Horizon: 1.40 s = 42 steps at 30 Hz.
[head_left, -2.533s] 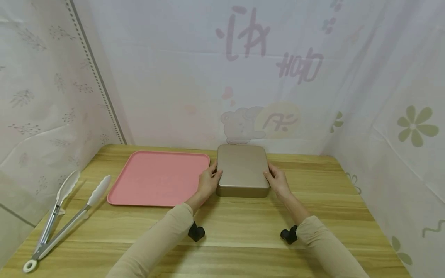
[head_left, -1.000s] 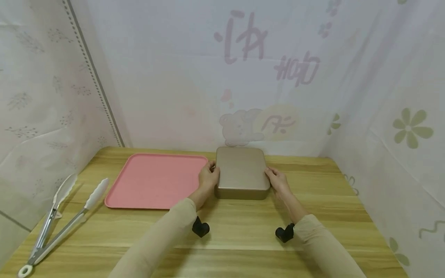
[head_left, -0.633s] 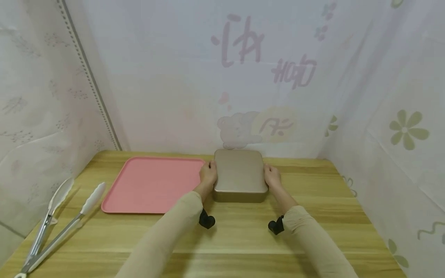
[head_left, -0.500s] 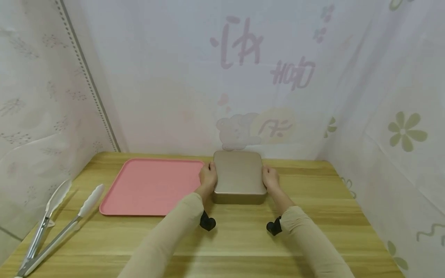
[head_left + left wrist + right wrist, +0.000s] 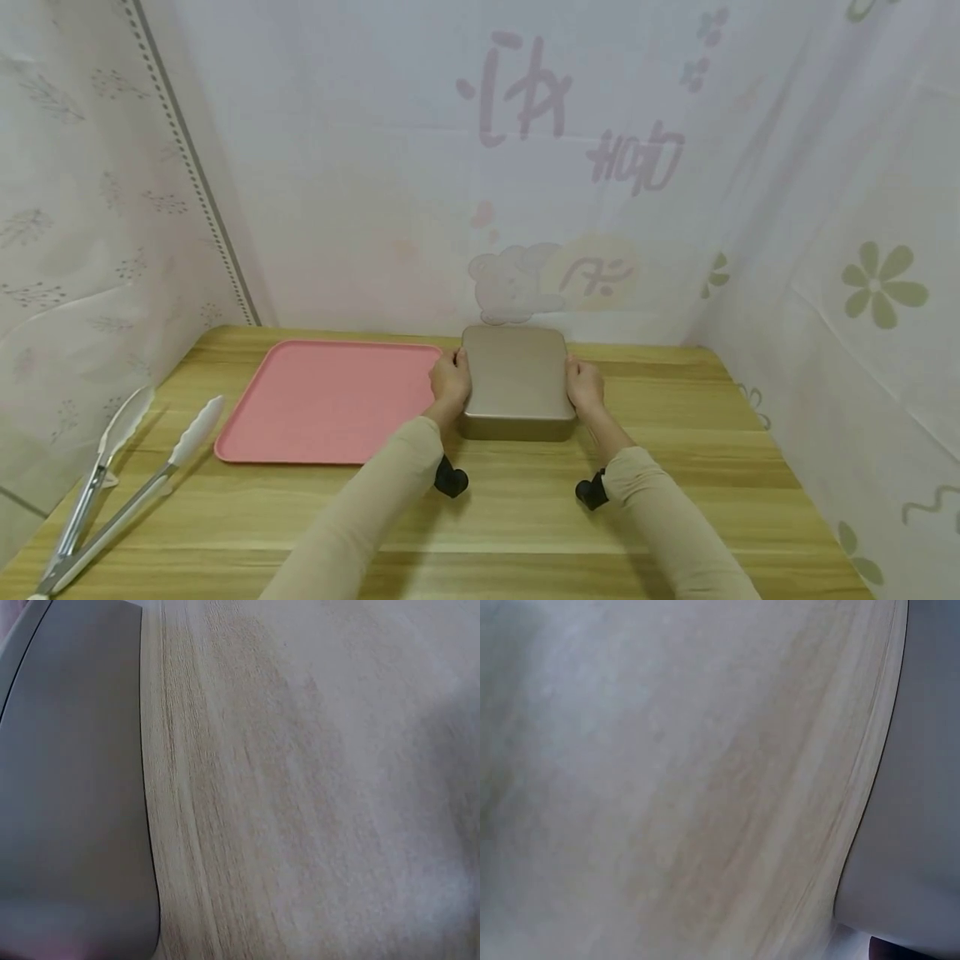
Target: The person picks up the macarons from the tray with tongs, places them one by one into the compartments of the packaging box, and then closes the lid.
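Note:
A tan rectangular box (image 5: pixel 516 375) with a smooth, slightly shiny top lies flat on the wooden table in the head view. My left hand (image 5: pixel 450 382) grips its left side, and my right hand (image 5: pixel 585 385) holds the opposite side, fingers curled against it. Most fingertips are hidden by the hands and the box walls. The left wrist view shows the box's front wall (image 5: pixel 71 780) at its left, with a thin dark line near the upper corner. At the right of the right wrist view, the same box (image 5: pixel 919 787) rests on the tabletop.
A pink tray (image 5: pixel 330 404) lies left of the box, its right edge partly behind my left hand. Spread metal tongs (image 5: pixel 112 525) with white tips lie at the table's left. Printed curtains (image 5: pixel 360 167) hang behind and on both sides of the wooden table (image 5: pixel 675 392).
Both hands have shifted from thumbs near the box's top edges to a closer, more curled hold along its sides. The wrists have drawn inward. The box stays between tray and right hand.

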### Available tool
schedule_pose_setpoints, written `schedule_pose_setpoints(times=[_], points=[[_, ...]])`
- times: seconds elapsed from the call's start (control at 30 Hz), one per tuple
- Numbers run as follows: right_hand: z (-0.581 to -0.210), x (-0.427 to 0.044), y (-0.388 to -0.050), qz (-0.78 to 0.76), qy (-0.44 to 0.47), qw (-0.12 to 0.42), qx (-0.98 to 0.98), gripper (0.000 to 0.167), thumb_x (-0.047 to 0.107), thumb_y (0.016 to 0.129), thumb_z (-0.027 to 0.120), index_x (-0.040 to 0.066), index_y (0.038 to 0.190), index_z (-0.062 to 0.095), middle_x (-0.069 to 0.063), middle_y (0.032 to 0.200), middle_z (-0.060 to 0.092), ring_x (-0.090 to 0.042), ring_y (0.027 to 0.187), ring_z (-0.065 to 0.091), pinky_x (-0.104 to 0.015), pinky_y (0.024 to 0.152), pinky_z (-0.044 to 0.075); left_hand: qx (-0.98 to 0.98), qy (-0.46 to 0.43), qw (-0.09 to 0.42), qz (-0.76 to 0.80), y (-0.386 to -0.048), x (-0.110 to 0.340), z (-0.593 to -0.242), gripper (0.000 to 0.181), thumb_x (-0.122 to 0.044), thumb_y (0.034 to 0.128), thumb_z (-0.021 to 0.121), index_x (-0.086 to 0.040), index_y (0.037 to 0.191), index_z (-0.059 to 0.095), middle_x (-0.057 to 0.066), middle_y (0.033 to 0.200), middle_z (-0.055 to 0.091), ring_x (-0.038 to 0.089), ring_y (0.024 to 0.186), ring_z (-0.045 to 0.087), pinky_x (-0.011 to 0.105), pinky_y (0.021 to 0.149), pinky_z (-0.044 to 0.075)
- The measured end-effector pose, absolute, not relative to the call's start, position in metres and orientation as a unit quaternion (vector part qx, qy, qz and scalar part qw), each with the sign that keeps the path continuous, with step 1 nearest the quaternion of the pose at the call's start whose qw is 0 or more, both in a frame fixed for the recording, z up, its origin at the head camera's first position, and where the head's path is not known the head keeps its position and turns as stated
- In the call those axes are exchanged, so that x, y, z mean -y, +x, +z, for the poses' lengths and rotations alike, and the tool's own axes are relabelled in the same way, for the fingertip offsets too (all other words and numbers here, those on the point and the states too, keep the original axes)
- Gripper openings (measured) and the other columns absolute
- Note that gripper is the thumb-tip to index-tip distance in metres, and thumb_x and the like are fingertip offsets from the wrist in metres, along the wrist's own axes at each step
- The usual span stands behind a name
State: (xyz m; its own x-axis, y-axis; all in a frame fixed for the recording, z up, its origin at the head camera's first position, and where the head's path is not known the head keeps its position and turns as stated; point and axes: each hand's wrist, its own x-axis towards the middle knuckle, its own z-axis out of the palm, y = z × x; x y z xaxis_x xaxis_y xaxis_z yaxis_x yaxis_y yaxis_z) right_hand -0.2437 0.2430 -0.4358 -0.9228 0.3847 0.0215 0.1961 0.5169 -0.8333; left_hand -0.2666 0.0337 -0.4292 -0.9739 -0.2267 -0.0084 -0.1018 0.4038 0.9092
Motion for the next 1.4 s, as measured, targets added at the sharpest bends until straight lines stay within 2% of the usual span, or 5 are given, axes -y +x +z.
schedule_pose_setpoints(times=[0.27,1.0,1.1,1.2,1.4], points=[[-0.436,-0.242,-0.245,0.452,-0.159,0.123,0.869,0.048,0.022,0.1,0.043,0.014,0.054,0.033,0.002,0.053,0.032,-0.014,0.051,0.033,-0.028,0.049,0.03,0.832,0.108,0.061,-0.541,-0.267,-0.032,-0.428,0.036,-0.026,0.1,0.045,-0.001,0.12,0.062,0.017,0.114,0.064,0.033,0.106,0.059,0.046,0.091,0.045],[-0.438,-0.256,-0.257,0.502,-0.164,0.076,0.846,0.043,0.023,0.101,0.04,0.007,0.062,0.048,-0.007,0.072,0.051,-0.02,0.071,0.046,-0.026,0.06,0.04,0.832,0.082,0.043,-0.547,-0.281,-0.029,-0.432,0.037,-0.024,0.0992,0.046,0.001,0.124,0.058,0.02,0.123,0.059,0.036,0.117,0.052,0.044,0.099,0.04],[-0.44,-0.259,-0.255,0.509,-0.156,0.058,0.845,0.042,0.023,0.101,0.038,0.001,0.07,0.052,-0.009,0.076,0.052,-0.02,0.073,0.047,-0.026,0.062,0.041,0.821,0.086,0.024,-0.563,-0.28,-0.026,-0.433,0.04,-0.025,0.0994,0.046,0.001,0.128,0.055,0.02,0.126,0.057,0.034,0.119,0.05,0.043,0.101,0.039],[-0.439,-0.266,-0.25,0.504,-0.141,0.033,0.851,0.044,0.024,0.103,0.032,-0.008,0.093,0.059,-0.017,0.089,0.057,-0.025,0.082,0.053,-0.03,0.07,0.046,0.812,0.086,0.002,-0.577,-0.279,-0.021,-0.431,0.044,-0.029,0.1001,0.043,0.001,0.131,0.052,0.02,0.129,0.055,0.034,0.121,0.049,0.042,0.102,0.039],[-0.423,-0.288,-0.233,0.492,-0.093,0.005,0.866,0.055,0.029,0.104,0.024,-0.017,0.126,0.044,-0.034,0.127,0.046,-0.046,0.117,0.046,-0.051,0.097,0.041,0.817,0.007,-0.03,-0.575,-0.275,-0.002,-0.402,0.055,-0.038,0.1012,0.036,-0.002,0.143,0.038,0.019,0.144,0.04,0.035,0.134,0.035,0.045,0.109,0.028]])
